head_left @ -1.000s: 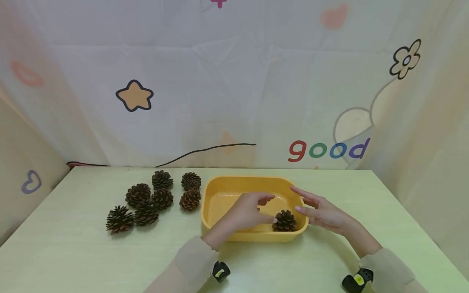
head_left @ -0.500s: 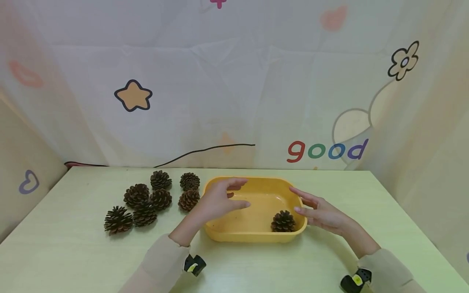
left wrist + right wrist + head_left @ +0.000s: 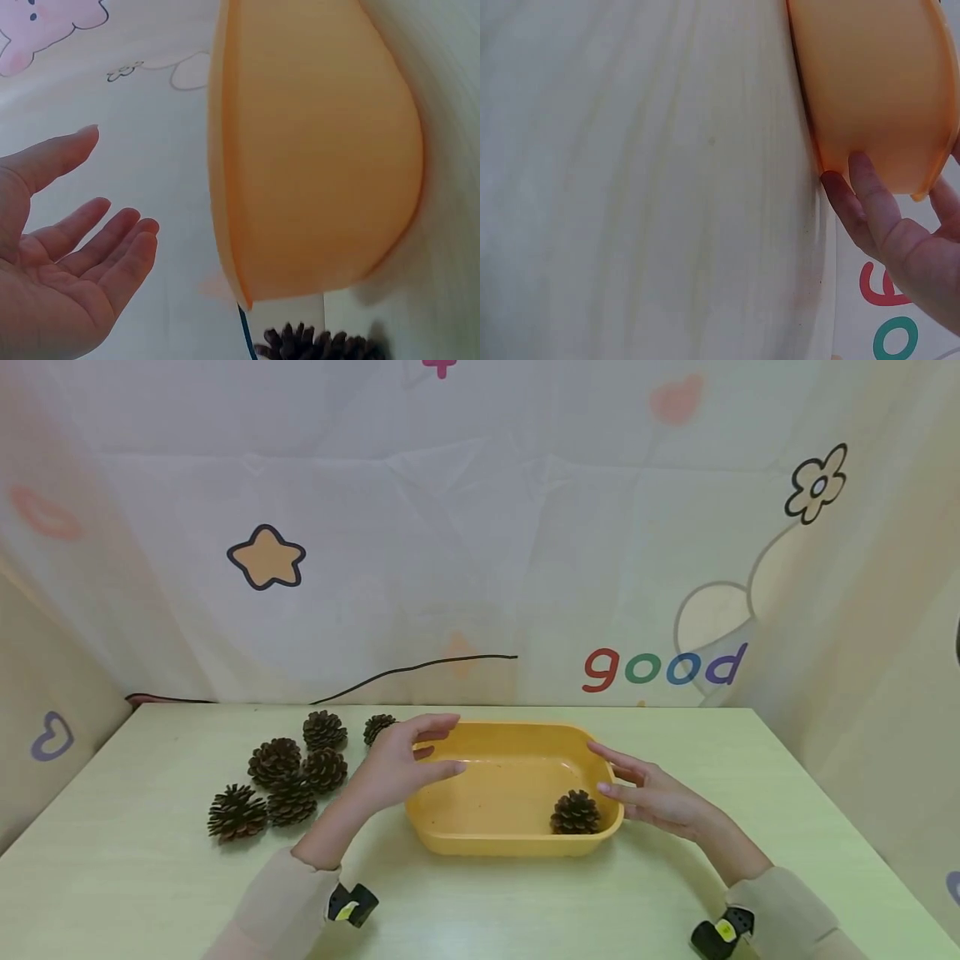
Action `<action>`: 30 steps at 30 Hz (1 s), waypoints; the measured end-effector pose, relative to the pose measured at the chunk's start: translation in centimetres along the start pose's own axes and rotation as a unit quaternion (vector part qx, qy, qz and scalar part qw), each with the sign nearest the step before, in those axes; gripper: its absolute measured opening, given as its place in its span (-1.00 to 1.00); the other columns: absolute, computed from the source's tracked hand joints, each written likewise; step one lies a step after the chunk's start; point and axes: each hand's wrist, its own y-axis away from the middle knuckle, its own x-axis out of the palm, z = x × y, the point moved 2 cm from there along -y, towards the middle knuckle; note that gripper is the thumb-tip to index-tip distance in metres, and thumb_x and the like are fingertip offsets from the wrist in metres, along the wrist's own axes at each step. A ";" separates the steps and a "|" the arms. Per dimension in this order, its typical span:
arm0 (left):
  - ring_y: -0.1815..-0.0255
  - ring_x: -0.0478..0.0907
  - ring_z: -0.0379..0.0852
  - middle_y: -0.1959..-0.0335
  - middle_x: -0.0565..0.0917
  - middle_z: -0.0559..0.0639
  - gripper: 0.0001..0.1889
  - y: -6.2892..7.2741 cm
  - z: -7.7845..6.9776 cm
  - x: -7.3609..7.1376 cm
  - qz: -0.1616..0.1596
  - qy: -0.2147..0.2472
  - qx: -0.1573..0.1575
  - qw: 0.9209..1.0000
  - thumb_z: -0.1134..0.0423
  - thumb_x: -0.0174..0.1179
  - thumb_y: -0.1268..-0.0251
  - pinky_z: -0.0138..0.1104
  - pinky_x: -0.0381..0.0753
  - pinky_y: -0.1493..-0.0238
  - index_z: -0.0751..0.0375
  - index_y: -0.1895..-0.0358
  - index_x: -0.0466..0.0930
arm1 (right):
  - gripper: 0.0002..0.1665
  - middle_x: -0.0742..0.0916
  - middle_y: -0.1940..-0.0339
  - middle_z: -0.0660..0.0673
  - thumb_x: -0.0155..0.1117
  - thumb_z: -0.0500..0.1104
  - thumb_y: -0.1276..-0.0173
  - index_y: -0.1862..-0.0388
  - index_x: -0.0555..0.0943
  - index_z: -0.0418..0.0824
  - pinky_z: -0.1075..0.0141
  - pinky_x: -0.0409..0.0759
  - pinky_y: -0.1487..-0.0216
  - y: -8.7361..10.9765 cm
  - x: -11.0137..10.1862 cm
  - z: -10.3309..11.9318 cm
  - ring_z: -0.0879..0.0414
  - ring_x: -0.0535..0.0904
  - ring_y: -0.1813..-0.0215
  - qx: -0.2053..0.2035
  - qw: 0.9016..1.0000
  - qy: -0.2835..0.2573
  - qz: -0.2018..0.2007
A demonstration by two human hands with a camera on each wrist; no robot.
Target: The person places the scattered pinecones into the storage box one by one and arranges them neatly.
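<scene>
A yellow plastic basin (image 3: 510, 845) stands on the table with one brown pinecone (image 3: 575, 813) in its near right corner. My right hand (image 3: 660, 797) holds the basin's right end. In the right wrist view, fingertips (image 3: 861, 166) press against the outer wall, while others reach the rim. Above the basin's left end is my left hand (image 3: 401, 764), thumb and fingers apart with nothing between them. In the left wrist view, the left hand (image 3: 75, 255) is clear of the basin wall (image 3: 322, 150).
Several pinecones (image 3: 292, 799) lie in a loose group left of the basin. Another pinecone (image 3: 377, 727) is partly hidden behind my left hand. A printed curtain (image 3: 420, 527) hangs behind the table (image 3: 480, 910).
My left hand has moved left, from beside the pinecone in the basin to over its left end. The right hand has stayed on the basin's right end.
</scene>
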 end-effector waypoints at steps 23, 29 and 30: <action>-0.16 0.40 0.12 -0.17 0.44 0.22 -0.43 2.0 3.9 -3.8 -0.032 -0.043 -0.043 0.998 0.30 0.28 -0.09 -0.13 0.43 -0.15 0.29 -0.21 0.37 | -0.13 -0.11 -0.46 -0.33 0.16 -0.08 -0.31 -0.46 -0.06 -0.08 0.13 0.44 -0.12 0.1 0.1 0.0 -0.32 0.04 -0.38 -0.009 1.000 0.003 0.000; -0.18 0.36 0.16 -0.19 0.42 0.24 -0.44 2.3 5.0 -4.2 -0.032 -0.069 -0.054 0.996 0.32 0.26 -0.12 -0.09 0.40 -0.16 0.32 -0.23 0.34 | -0.13 -0.12 -0.45 -0.33 0.15 -0.09 -0.32 -0.46 -0.07 -0.09 0.13 0.44 -0.13 0.1 0.1 0.0 -0.33 0.04 -0.37 -0.009 1.000 -0.003 0.004; -0.19 0.36 0.17 -0.19 0.42 0.24 -0.43 2.3 5.2 -4.3 -0.031 -0.075 -0.057 0.995 0.32 0.26 -0.11 -0.08 0.40 -0.16 0.32 -0.23 0.34 | -0.13 -0.12 -0.45 -0.34 0.15 -0.10 -0.32 -0.46 -0.08 -0.09 0.12 0.44 -0.13 0.1 0.1 -0.1 -0.33 0.04 -0.37 -0.008 1.000 -0.004 0.004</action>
